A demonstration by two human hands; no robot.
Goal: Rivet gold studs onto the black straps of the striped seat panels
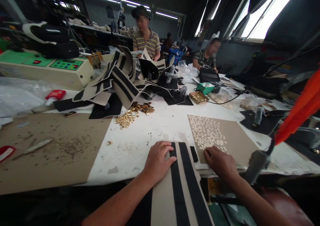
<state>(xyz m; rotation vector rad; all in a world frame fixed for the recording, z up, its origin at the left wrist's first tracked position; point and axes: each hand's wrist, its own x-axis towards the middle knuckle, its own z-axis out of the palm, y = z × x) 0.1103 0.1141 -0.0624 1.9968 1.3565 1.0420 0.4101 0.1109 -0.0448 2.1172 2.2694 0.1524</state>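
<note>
In front of me lies a long beige panel [181,176] with black stripes, its near end reaching over the table edge. My left hand [158,161] holds it near the far end, thumb and fingers bent on the top side and apart from each other. My right hand [221,161] is at the near edge of a brown board [241,137], fingertips curled down among small pale ring-like pieces [206,132]. What those fingers hold, if anything, is hidden. A small black strip [193,153] lies between the panel and my right hand.
Gold metal fittings [127,117] lie in a pile beyond the panel. More striped panels [125,86] are heaped behind. A pointed tool [37,147] lies on a brown sheet [82,166] at left. An orange object [300,106] rises at right. Two people sit across the table.
</note>
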